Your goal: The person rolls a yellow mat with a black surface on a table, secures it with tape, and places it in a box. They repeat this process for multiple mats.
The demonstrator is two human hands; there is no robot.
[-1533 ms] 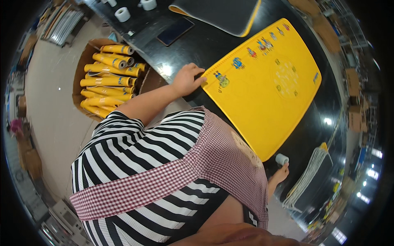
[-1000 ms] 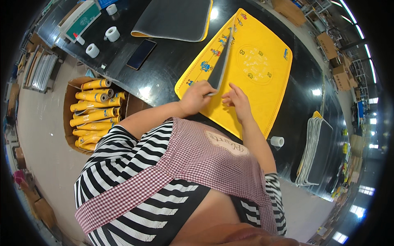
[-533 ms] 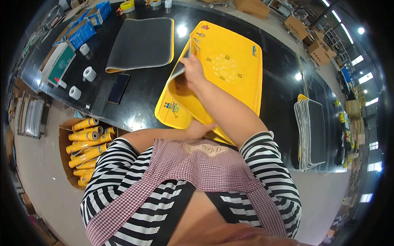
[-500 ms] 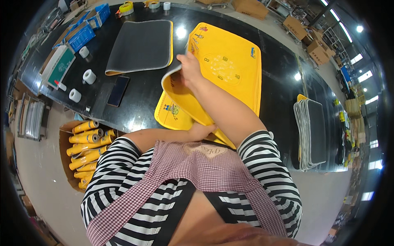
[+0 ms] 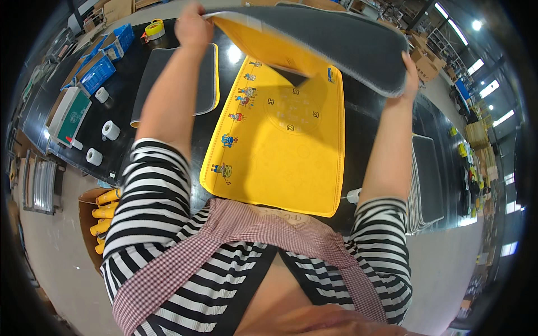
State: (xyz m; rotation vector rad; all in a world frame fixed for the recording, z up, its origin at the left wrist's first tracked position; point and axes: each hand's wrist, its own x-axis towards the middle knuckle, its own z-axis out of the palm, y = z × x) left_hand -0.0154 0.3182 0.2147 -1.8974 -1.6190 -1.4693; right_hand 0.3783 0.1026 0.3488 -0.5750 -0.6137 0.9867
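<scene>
Both hands lift a floppy mat, grey felt underside, yellow face (image 5: 330, 47).
Left hand (image 5: 193, 25) and right hand (image 5: 411, 75) fingers pinch its edges above a flat yellow printed mat (image 5: 280, 145) on the glossy black tabletop (image 5: 358, 95).

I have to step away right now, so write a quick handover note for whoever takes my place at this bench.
Left hand: grip closed on the left edge of a raised mat, grey side showing.
Right hand: holds the mat's right edge.
The mat is up in the air, clear of the table.
A yellow printed mat lies flat below; another grey mat lies to its left.
Done: one mat lifted.
Left: the lifted mat is not yet set down anywhere.
</scene>
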